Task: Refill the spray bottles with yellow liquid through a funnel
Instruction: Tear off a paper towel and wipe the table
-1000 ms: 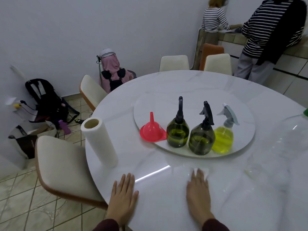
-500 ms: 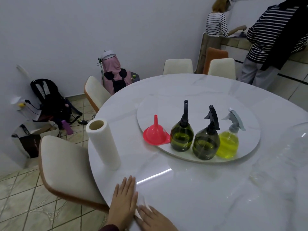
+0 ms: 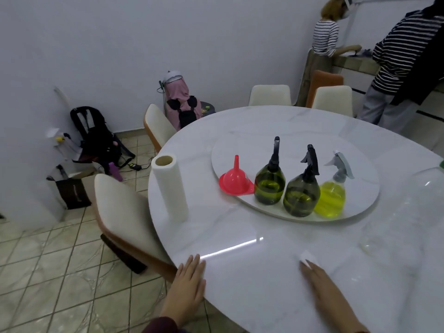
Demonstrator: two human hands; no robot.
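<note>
A: The right hand (image 3: 323,284) has been swept back out to the right, flat on the table (image 3: 240,272), fingers straight, a small white tissue (image 3: 308,257) pressed under the fingertips. Half a second ago it was tucked in beside the left.

B: And the left hand (image 3: 187,288) is kept spread at the table's near edge, nothing held.

A: A wiping stroke, then, it would be judged. The pouring looks finished: all three spray bottles are capped on the turntable (image 3: 360,169).

B: Yellow liquid is seen in each: the left dark bottle (image 3: 269,186), the middle dark bottle (image 3: 301,197), the clear bottle (image 3: 330,199).

A: The red funnel (image 3: 235,180) is parked upside down just beside the left one, unused. A paper towel roll (image 3: 169,188) is stood nearby, should more wiping be needed
</note>
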